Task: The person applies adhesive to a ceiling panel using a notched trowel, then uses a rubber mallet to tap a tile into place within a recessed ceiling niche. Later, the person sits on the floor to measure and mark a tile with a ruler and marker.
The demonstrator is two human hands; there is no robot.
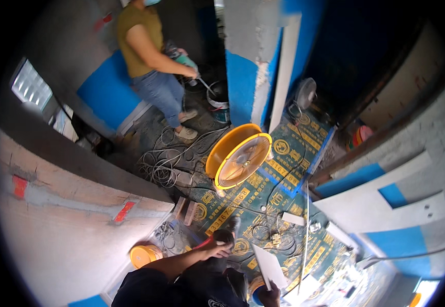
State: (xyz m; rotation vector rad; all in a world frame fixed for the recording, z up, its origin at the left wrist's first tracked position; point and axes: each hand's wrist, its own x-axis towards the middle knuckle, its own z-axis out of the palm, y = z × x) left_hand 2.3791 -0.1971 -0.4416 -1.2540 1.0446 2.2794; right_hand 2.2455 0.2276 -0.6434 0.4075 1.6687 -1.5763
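Observation:
My left hand (216, 248) is closed around a dark, rounded tool (225, 237) with a red part sticking out beside the wrist. Its exact kind is too small to make out. Lower down and to the right, my right hand (268, 295) grips the bottom edge of a flat white panel piece (269, 267), which stands tilted upward. Just left of that hand is an orange-rimmed bucket (257, 284), partly hidden by my body. A dark shoe (232, 224) shows beyond my left hand.
A large yellow drum fan (243, 161) stands ahead, with tangled cables (163, 166) to its left. Another person (153, 61) works a green mixer (185, 60) in a bucket (218, 102). White panels (386, 197) lean right. A yellow bucket (145, 255) sits by the left wall.

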